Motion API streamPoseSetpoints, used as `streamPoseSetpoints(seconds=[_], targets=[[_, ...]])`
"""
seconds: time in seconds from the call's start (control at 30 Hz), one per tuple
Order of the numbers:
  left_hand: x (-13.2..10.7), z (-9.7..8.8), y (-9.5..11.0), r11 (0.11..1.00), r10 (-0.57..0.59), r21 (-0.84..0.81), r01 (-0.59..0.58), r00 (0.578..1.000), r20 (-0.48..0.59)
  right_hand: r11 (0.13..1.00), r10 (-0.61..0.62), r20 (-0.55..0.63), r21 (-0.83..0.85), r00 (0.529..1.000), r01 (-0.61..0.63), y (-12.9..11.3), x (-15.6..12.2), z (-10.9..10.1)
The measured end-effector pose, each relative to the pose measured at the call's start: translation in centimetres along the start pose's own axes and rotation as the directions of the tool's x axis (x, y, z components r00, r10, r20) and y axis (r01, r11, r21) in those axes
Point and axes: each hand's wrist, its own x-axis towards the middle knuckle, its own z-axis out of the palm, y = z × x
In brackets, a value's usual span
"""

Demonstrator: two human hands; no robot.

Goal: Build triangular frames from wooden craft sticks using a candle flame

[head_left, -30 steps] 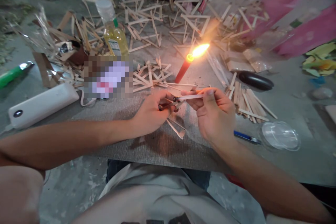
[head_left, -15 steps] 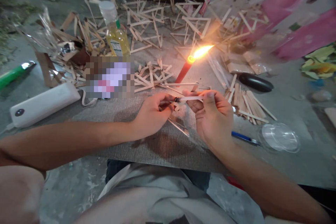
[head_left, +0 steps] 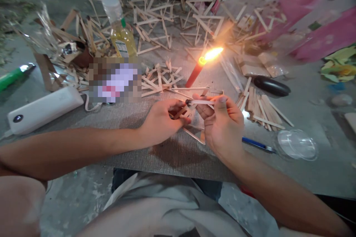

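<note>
My left hand (head_left: 162, 120) is closed on a thin wooden stick (head_left: 180, 112) over the grey mat (head_left: 133, 144). Close beside it, my right hand (head_left: 224, 126) pinches a white glue stick (head_left: 202, 102) whose dark tip touches the wooden stick. Another joined stick piece (head_left: 196, 135) hangs below, between the two hands. A lit red candle (head_left: 196, 72) leans just beyond the hands, its flame blowing right.
Triangles and loose wooden sticks (head_left: 161, 26) cover the far floor. A bottle of yellow liquid (head_left: 121, 31), a white power bank (head_left: 41, 109), a green lighter (head_left: 13, 76), a black oval object (head_left: 271, 86), a blue pen (head_left: 257, 145) and a clear lid (head_left: 297, 144) lie around.
The hands have stayed together. The hanging stick piece has swung lower and to the right, and the wooden stick in my left hand has tilted.
</note>
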Motion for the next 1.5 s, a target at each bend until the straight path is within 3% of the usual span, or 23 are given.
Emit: streamPoseSetpoints(seconds=[0.2, 0.57, 0.8, 1.13, 1.37, 1.5], targets=[[0.0, 0.0, 0.1, 0.999, 0.029, 0.024, -0.029, 0.999, 0.019, 0.999, -0.017, 0.005, -0.029, 1.000, 0.017, 0.1, 0.0, -0.2], [0.5, 0.0, -0.6, 0.992, -0.057, -0.118, 0.054, 0.998, -0.018, 0.999, -0.036, -0.014, 0.021, 0.999, 0.036, 0.0, -0.1, -0.1], [0.8, -0.3, -0.5, 0.990, -0.091, -0.107, 0.090, 0.996, -0.009, 0.999, -0.048, -0.005, 0.021, 0.999, 0.048, 0.2, -0.3, 0.0], [0.9, -0.4, -0.1, 0.998, -0.046, -0.043, 0.046, 0.999, -0.011, 0.997, -0.077, 0.016, -0.018, 0.997, 0.077, 0.2, -0.4, -0.3], [0.6, -0.4, -0.2, 0.993, -0.102, -0.069, 0.100, 0.994, -0.025, 0.978, -0.134, 0.035, -0.157, 0.990, 0.138, -0.1, 0.2, -1.3], [0.6, -0.6, -0.3, 0.994, -0.102, -0.048, 0.100, 0.994, -0.038, 0.934, -0.281, 0.047, -0.215, 0.959, 0.284, -1.2, 0.3, -1.2]])
